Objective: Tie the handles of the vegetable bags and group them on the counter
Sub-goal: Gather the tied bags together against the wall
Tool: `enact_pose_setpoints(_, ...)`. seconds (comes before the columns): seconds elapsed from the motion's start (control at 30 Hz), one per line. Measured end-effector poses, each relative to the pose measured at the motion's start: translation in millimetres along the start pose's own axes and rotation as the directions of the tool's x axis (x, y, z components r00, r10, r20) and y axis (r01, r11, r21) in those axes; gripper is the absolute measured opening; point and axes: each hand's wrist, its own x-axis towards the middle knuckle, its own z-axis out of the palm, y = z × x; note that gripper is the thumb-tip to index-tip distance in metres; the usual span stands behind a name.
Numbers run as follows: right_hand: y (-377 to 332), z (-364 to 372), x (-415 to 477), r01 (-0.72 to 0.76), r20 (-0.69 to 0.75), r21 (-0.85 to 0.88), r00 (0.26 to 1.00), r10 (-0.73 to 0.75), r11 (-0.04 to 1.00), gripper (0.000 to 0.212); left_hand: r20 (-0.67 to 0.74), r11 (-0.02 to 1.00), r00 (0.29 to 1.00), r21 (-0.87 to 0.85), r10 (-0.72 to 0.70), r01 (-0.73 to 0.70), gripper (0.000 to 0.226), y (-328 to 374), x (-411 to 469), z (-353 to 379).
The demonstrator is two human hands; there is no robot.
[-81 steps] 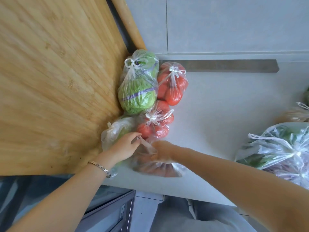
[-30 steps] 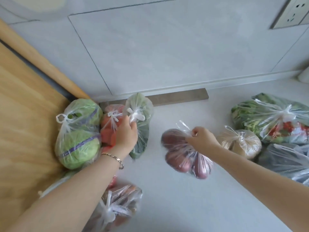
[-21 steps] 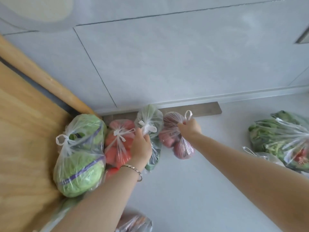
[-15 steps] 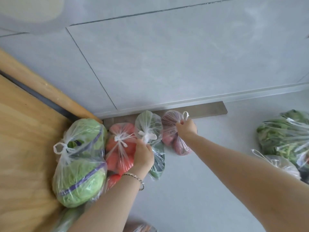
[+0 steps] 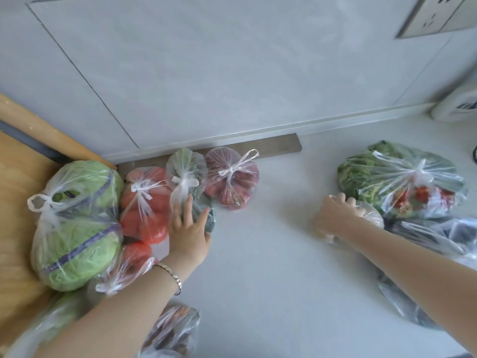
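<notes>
Pale grey desk (image 5: 258, 267) meets a grey tiled wall, and the grouping step is in hand. On the right, a small clear plastic bag of pale round produce (image 5: 373, 215) lies well apart from the cluster, touching a large clear bag of leafy greens (image 5: 402, 182). The right hand (image 5: 335, 213) lies on top of it, fingers (image 5: 344, 200) curled over the plastic in what looks like a grip, though blur hides the handles.

At the left, knotted bags sit touching along the wall: a clear bag of red-purple onions (image 5: 232, 182), a clear bag of dark greens (image 5: 185, 174), a clear bag of red tomatoes (image 5: 144, 202) and a clear bag of green cabbage (image 5: 77, 223) against a wooden board (image 5: 13, 215). The left hand (image 5: 189, 228) rests flat on the dark greens, fingers straight and spread, holding nothing.

Next, I judge, the pale bag needs lifting and carrying left to land beside the onions. Both forearms reach in from the lower corners.
</notes>
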Motion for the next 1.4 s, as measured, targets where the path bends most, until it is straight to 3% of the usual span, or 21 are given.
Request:
enact_pose_setpoints(0.13, 35.6, 18.2, -4.3, 0.161, -0.046, -0.158, 0.984, -0.170, 0.974, 0.075, 0.167, 0.997, 0.985, 0.073, -0.046, 0.034, 0.059, -0.1, -7.7, -1.2)
enact_pose_setpoints(0.33, 42.6, -1.3, -17.0, 0.263, -0.121, -0.261, 0.945, -0.302, 0.929, 0.055, 0.265, 0.999, 0.963, -0.009, -0.042, 0.046, 0.057, -3.7, -13.4, -14.4)
enact_pose_setpoints(0.5, 42.8, 9.6, -32.1, 0.335, -0.056, 0.027, 0.941, -0.333, 0.942, 0.022, 0.230, 0.990, 0.973, -0.137, -0.002, 0.035, 0.052, -7.8, -17.2, -21.1)
enact_pose_setpoints(0.53, 36.0, 12.5, -36.3, 0.372, -0.049, 0.017, 0.927, -0.371, 0.928, 0.018, 0.202, 0.981, 0.979, -0.191, 0.010, 0.029, 0.049, -10.2, -18.3, -24.3)
enact_pose_setpoints(0.67, -22.0, 12.8, -77.2, 0.465, -0.025, 0.109, 0.885, -0.465, 0.879, 0.021, 0.031, 0.914, 0.999, -0.405, -0.019, 0.030, 0.041, -24.5, -28.5, -40.6)
enact_pose_setpoints(0.87, -151.3, 19.1, -130.7, 0.673, 0.129, 0.111, 0.720, -0.682, 0.731, 0.033, -0.071, 0.870, 0.986, -0.483, -0.149, 0.097, 0.036, -63.2, -58.7, -53.7)
enact_pose_setpoints(0.97, -203.1, 26.9, -143.5, 0.630, 0.167, 0.195, 0.734, -0.658, 0.752, 0.020, -0.097, 0.858, 0.980, -0.503, -0.175, 0.104, 0.036, -81.7, -74.1, -59.0)
enact_pose_setpoints(1.03, -222.6, 32.2, -146.2, 0.581, 0.117, 0.317, 0.761, -0.639, 0.750, 0.020, -0.094, 0.855, 0.979, -0.508, -0.180, 0.109, 0.036, -90.5, -81.9, -60.1)
enact_pose_setpoints(1.2, -253.1, 53.9, -138.9, 0.226, 0.061, 0.626, 0.940, -0.336, 0.747, 0.043, -0.090, 0.852, 0.988, -0.520, -0.129, 0.064, 0.036, -100.2, -95.4, -59.2)
enact_pose_setpoints(1.27, -257.9, 53.4, -136.9, 0.162, 0.071, 0.684, 0.956, -0.285, 0.712, 0.043, -0.083, 0.851, 0.990, -0.522, -0.110, 0.051, 0.036, -103.9, -98.1, -58.5)
enact_pose_setpoints(1.37, -251.1, 49.2, -134.7, 0.157, 0.092, 0.750, 0.937, -0.336, 0.643, 0.010, -0.064, 0.850, 0.995, -0.527, -0.073, 0.029, 0.036, -107.5, -97.6, -59.3)
enact_pose_setpoints(1.4, -247.2, 46.0, -134.8, 0.170, 0.096, 0.757, 0.926, -0.365, 0.630, 0.021, -0.057, 0.848, 0.996, -0.530, -0.061, 0.022, 0.036, -106.9, -95.4, -60.3)
